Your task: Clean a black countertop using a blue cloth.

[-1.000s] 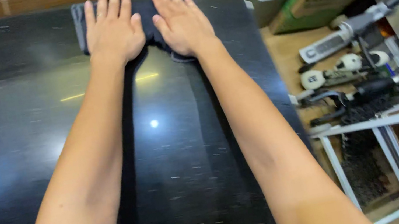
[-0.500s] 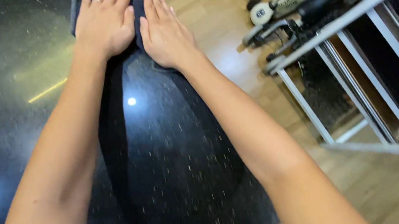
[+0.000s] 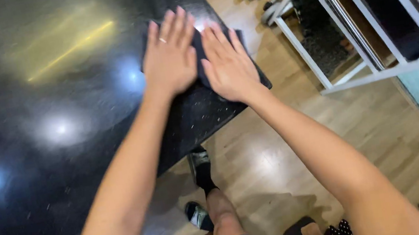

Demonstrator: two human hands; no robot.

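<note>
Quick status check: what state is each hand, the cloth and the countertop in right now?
left hand: flat, fingers spread, pressing on cloth.
right hand: flat, palm down on cloth.
dark cloth: lying flat at the counter's corner, under both hands.
black countertop: glossy, reflecting lights.

A glossy black tabletop reflects lamps; beside it are a wooden floor and a white metal rack.

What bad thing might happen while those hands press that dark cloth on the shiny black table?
The dark cloth lies at the black table's corner, under the left hand and right hand; it might slide off onto the wooden floor. The right hand sits near the edge and may slip off.
</note>
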